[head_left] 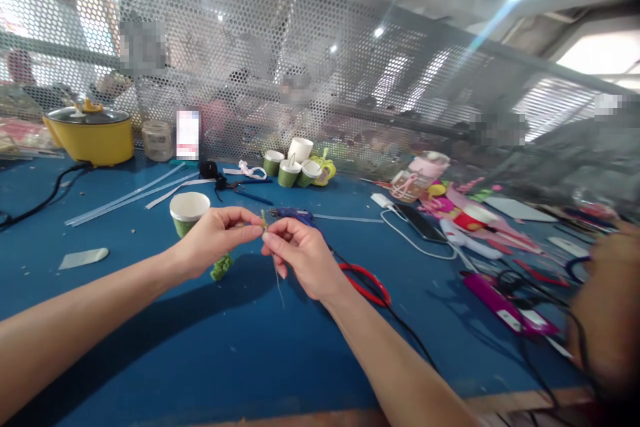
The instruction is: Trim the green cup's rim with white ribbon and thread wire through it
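Observation:
Both hands meet over the blue table (320, 360), fingertips pinched close together. My left hand (215, 240) is closed at the base of a small green piece (263, 216) that pokes up between the fingertips. My right hand (305, 253) is pinched on the same spot, and a thin wire (279, 283) trails down below it. The exact grip is hidden by the fingers. Below my left hand is a green fuzzy tuft (221, 267). Behind that hand stands a green and white paper cup (189, 208). A blue glue gun (295, 215) lies just past my right hand.
A yellow electric pot (93, 137), a jar (157, 140) and a lit phone (188, 133) stand at back left. Small green cups (289, 173) cluster before the perforated screen (320, 67). Red-handled pliers (367, 285), cables and a purple box (505, 300) lie right, near another person's arm (613, 307).

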The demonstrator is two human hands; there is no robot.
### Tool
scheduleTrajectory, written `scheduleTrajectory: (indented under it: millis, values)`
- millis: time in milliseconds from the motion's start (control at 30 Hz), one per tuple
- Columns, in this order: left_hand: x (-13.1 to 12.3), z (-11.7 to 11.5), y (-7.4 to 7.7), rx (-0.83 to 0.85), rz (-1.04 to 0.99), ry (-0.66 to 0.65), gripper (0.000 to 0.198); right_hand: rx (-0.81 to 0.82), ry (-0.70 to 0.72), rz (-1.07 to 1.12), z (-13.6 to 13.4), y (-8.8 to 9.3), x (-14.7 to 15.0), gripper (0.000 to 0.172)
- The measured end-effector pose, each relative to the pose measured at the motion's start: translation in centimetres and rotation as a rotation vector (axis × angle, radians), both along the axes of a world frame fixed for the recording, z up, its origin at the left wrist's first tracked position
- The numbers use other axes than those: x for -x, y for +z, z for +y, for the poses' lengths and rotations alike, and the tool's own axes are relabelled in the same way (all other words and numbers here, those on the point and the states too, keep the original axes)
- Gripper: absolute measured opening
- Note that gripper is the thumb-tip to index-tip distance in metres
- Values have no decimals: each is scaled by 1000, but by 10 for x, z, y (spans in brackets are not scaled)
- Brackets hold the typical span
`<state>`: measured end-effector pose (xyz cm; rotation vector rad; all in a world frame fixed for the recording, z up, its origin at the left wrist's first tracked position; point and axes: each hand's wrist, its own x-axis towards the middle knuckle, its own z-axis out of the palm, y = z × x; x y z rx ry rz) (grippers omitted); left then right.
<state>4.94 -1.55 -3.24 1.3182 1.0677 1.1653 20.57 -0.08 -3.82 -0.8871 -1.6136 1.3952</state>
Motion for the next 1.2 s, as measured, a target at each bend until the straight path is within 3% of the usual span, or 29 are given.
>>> scheduleTrajectory:
  millis: [467,700,1000,1200]
  values:
    - [-2,1,-7,-60,105,79,22,-161,-90,-223,-5,2,3,11]
    - [-1,-1,-2,-10,76,35,19,-92,13,-207,-5,3,2,10]
    - [0,1,-10,-26,102,21,22,-90,-73,-251,-7,1,5,10]
    - [2,2,-7,-21,138,18,21,-6,14,-190,-3,0,2,11]
